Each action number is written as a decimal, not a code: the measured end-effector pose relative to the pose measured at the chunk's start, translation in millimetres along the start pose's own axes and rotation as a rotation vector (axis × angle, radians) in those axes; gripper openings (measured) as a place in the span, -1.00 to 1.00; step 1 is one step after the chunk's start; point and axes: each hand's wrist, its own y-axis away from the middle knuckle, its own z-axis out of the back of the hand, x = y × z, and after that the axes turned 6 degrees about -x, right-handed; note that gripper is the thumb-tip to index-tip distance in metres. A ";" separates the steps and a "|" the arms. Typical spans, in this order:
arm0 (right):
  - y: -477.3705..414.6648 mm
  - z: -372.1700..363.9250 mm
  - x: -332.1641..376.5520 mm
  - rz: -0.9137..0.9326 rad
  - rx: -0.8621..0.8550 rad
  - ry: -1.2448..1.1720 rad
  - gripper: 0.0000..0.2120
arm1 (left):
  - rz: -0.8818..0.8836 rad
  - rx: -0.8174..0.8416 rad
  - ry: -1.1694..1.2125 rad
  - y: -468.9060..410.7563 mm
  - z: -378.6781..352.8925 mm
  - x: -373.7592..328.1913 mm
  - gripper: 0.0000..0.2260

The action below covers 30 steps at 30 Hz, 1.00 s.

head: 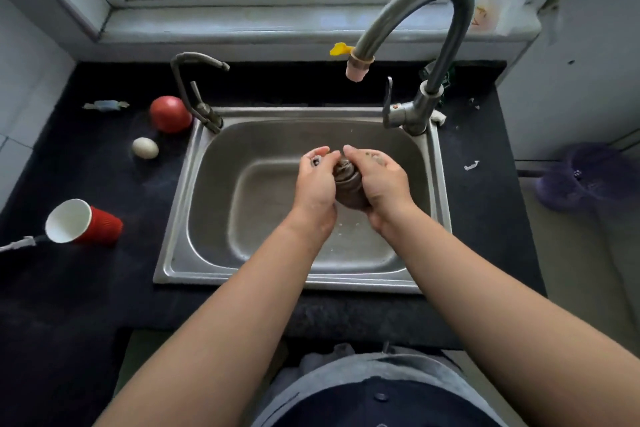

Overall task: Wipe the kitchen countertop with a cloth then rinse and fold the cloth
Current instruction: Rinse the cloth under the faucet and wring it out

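Observation:
A dark brown wet cloth (347,180) is bunched and twisted into a tight wad over the middle of the steel sink (194,218). My left hand (317,180) grips its left side and my right hand (379,180) wraps around its right side, so both hold it between them above the basin. Much of the cloth is hidden inside my palms. The tall curved faucet (415,10) arches over the sink from the back right, its pink-tipped spout (358,68) above my hands. I see no stream of water from it. The dark countertop (86,288) surrounds the sink.
On the left counter lie a red tomato (170,114), a white egg (145,148), a tipped red paper cup (83,222) and a wrapped candy (105,105). A small second tap (194,90) stands at the sink's back left. A purple object (581,177) sits at the right.

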 end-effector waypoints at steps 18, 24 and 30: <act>51.1 -38.7 -69.4 0.240 -0.259 -0.160 -0.67 | 0.041 -0.051 -0.236 -3.4 54.8 10.7 -0.76; 48.8 -43.1 -44.3 -0.060 -0.236 -0.234 -0.59 | -0.450 0.013 -0.408 10.1 52.6 2.8 -0.72; 52.5 -26.2 -23.6 -0.262 -0.151 -0.177 -0.75 | -0.700 0.106 -0.500 22.3 44.6 5.5 -0.81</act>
